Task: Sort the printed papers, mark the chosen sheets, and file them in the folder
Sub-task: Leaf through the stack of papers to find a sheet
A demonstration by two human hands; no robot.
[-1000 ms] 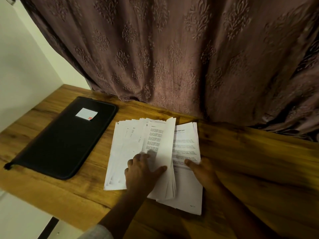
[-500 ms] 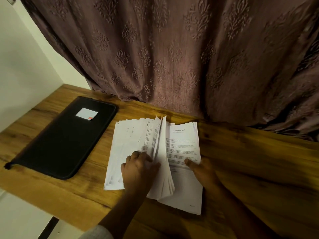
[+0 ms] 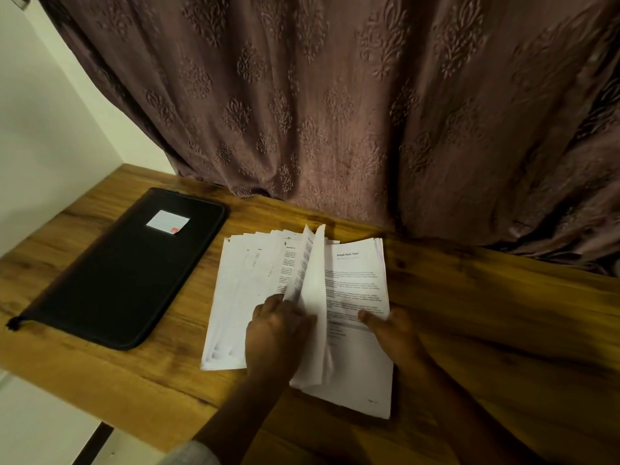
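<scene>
Head: L hand (image 3: 275, 333) fingertips hid under lifted papers (image 3: 313, 290).

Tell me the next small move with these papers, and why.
Probably lay the lifted sheet down onto the fanned pile. The left hand holds it standing on edge, half-turned, while the right hand presses the stack, whose next page is already exposed. The folder is closed, so filing looks premature.

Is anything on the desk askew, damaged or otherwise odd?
Nothing damaged. The papers lie fanned leftward, not squared; several sheets stand up where the left hand holds them. The right hand presses the top page. The folder lies closed.
</scene>
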